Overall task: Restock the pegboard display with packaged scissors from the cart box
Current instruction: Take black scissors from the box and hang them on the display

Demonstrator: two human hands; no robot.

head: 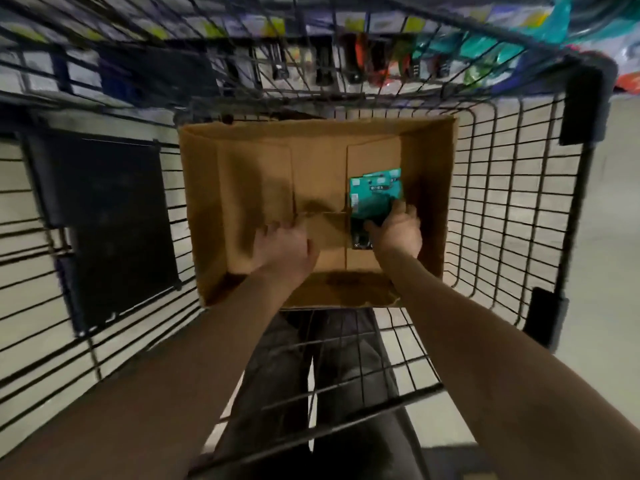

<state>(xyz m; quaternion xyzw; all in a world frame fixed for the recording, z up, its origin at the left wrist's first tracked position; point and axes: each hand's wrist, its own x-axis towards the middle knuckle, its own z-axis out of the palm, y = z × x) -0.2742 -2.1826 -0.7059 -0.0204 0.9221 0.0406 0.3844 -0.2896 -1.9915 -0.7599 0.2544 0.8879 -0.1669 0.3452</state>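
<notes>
Inside the open cardboard box (pixel 242 174), teal scissors packs (pixel 375 195), their print too blurred to read, are gripped by the right hand (pixel 398 233). The left hand (pixel 284 247) seems loosely curled and empty. A wire cart (pixel 502 202) surrounds the box.

I see the cardboard box (pixel 207 202) open on top, its left floor free; scissor packs (pixel 375 195) occupy the right, and the wire cart (pixel 502 202) walls close around it.

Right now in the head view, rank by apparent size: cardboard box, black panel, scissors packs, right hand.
1. cardboard box
2. black panel
3. scissors packs and right hand: look about alike; the hand covers part of the packs, so unranked.
</notes>
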